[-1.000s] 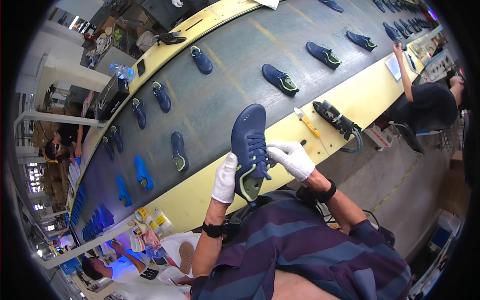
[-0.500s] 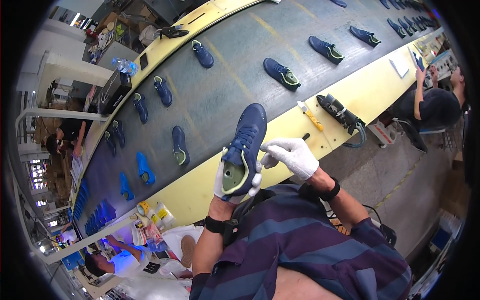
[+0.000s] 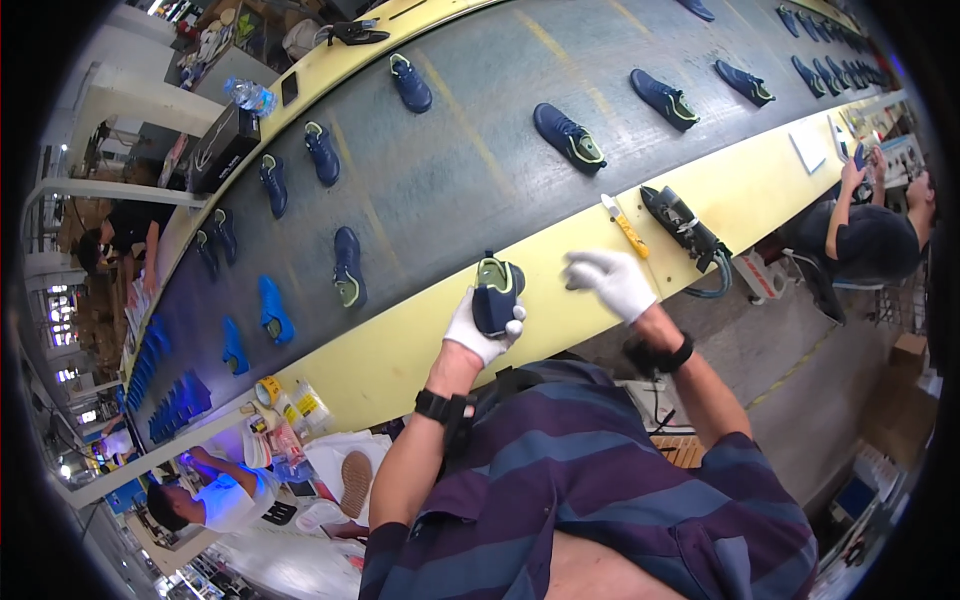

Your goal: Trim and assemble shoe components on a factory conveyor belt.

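Note:
My left hand [image 3: 468, 330], in a white glove, is closed round a navy sneaker [image 3: 495, 308] above the yellow ledge. The shoe's heel faces me, and its pale green lining shows at the opening. To the right of the shoe, my gloved right hand [image 3: 618, 285] is raised, empty, with its fingers stretched out and slightly blurred. Just beyond that hand, a utility knife with a yellow handle [image 3: 627, 228] lies on the ledge. Beside the knife is a black handheld tool [image 3: 684, 224] with a hose at its near end.
Navy sneakers, such as this one [image 3: 568, 137], stand spaced out on the grey conveyor belt [image 3: 450, 190]. Blue-covered shoes [image 3: 273, 310] are on its left part. A water bottle [image 3: 250, 96] and black box [image 3: 222, 150] sit on the far edge. People work at both sides.
The sneaker has tilted in my left hand, from its laced top facing up to its heel facing me. My right hand has moved right, away from it. Shoes on the belt have shifted in view.

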`<state>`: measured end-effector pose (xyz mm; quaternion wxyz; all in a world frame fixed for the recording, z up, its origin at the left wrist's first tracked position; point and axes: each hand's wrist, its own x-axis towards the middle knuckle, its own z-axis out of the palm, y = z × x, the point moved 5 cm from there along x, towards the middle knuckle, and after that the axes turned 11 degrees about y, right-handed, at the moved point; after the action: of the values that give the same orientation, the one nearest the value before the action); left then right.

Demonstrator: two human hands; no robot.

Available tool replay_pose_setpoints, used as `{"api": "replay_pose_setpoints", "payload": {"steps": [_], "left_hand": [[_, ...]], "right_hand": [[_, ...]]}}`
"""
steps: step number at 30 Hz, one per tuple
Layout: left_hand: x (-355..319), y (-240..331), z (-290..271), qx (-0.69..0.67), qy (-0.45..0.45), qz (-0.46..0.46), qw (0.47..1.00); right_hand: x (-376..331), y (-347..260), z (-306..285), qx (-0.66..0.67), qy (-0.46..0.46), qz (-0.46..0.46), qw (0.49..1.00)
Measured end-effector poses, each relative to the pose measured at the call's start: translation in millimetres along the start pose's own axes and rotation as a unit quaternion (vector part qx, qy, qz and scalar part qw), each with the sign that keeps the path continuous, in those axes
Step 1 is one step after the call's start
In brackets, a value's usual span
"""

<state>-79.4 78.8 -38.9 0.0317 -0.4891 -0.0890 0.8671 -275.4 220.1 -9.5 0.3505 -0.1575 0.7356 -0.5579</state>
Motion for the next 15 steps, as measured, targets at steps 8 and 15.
{"api": "replay_pose_setpoints", "payload": {"steps": [8, 15], "left_hand": [[47, 5, -24, 0.034, 0.043, 0.000, 0.999], [51, -2, -14, 0.013, 0.045, -0.005, 0.999]], "right_hand": [[114, 67, -164, -0.557, 0.224, -0.186, 0.778], [115, 69, -153, -0.545, 0.043, -0.079, 0.834]]}}
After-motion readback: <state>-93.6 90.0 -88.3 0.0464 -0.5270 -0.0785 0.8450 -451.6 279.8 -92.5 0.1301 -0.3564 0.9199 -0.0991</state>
